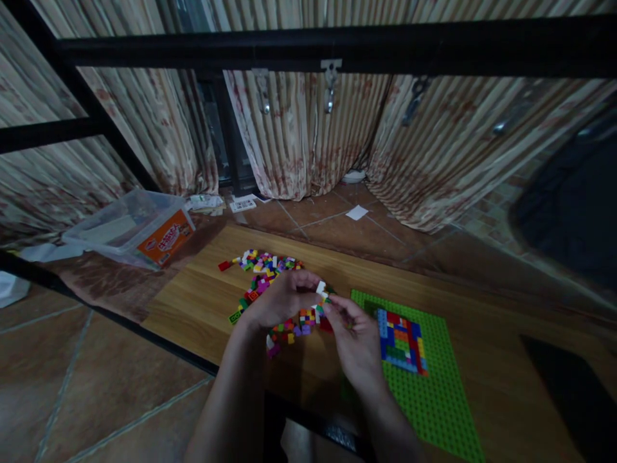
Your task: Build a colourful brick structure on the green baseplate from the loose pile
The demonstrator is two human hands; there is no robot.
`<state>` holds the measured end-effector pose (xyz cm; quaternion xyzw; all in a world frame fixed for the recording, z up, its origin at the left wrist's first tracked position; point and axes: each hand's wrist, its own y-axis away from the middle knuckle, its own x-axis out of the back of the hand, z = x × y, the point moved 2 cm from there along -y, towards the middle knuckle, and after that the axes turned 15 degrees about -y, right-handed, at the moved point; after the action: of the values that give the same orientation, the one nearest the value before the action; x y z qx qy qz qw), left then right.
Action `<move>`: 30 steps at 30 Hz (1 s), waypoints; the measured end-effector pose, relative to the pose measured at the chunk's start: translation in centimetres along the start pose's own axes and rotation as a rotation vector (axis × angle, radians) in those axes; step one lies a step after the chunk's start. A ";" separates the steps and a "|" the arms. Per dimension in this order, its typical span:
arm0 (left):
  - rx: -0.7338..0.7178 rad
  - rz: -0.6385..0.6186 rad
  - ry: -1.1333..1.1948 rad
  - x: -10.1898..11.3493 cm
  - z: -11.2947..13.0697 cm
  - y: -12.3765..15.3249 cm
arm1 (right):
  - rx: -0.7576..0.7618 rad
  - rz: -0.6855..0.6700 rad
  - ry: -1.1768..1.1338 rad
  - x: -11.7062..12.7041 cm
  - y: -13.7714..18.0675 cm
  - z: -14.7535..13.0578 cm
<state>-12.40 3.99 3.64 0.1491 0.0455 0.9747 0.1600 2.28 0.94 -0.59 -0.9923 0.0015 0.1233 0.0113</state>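
Note:
Both hands meet above the wooden board, closed on a small cluster of toy bricks (320, 297) with white, green and orange parts. My left hand (279, 299) pinches it from the left, thumb and forefinger at its white end. From the right, my right hand (354, 337) grips its lower part with thumb and fingertips. Beneath and left of the hands lies a loose pile of many-coloured bricks (260, 262), partly covered by my left hand. Right of my right hand is a green baseplate (434, 399), bearing a flat patch of blue, red, yellow and green bricks (402, 342).
The wooden board (193, 308) spans the middle. A clear plastic box (130, 228) with an orange label stands at the far left. A dark flat object (569, 386) lies on the right. Papers (242, 204) lie on the tiled floor near striped curtains (308, 135); a black bar (289, 48) crosses above.

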 end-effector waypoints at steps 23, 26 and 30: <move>-0.019 -0.117 0.018 -1.0 0.1 -0.2 | -0.094 0.085 -0.251 0.5 -0.2 0.4; -0.026 -0.106 -0.005 -1.2 0.3 -0.1 | -0.092 0.099 -0.244 0.7 -0.2 0.5; -0.026 -0.110 -0.010 -1.7 0.6 -0.1 | -0.084 0.110 -0.277 1.0 -0.2 0.6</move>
<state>-10.69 3.57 3.71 0.1490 0.0400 0.9642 0.2157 3.10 1.14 -1.39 -0.9638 0.0493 0.2595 -0.0370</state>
